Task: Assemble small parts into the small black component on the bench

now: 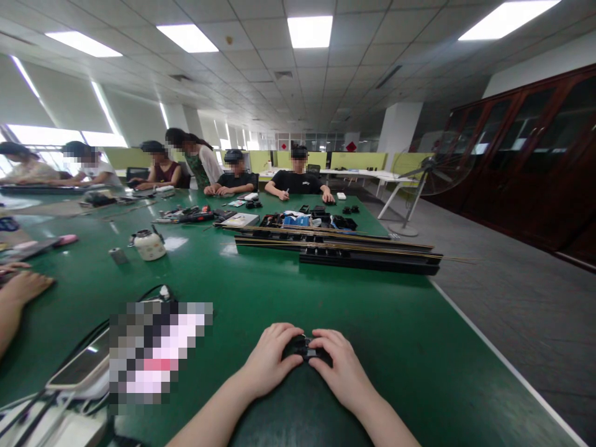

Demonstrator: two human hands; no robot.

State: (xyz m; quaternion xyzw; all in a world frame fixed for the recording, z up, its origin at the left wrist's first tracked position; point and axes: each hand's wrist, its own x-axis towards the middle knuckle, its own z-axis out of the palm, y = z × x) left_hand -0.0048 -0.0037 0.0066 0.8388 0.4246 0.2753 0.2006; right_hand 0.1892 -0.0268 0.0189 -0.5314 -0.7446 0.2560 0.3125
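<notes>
A small black part (306,349) lies between my two hands, low in the middle of the head view, on or just above the green table (223,279). My left hand (274,354) grips its left end, with the thumb in front and the fingers behind. On the other end, my right hand (339,359) closes in the same way. Fingers cover much of the part, so its exact kind cannot be made out.
Long black rails (367,259) with thin brass-coloured rods lie across the table ahead. To my left are a phone (81,363) with cables, a white jar (149,244) and another person's hand (28,284). Several people sit farther back. The table's right edge runs beside me.
</notes>
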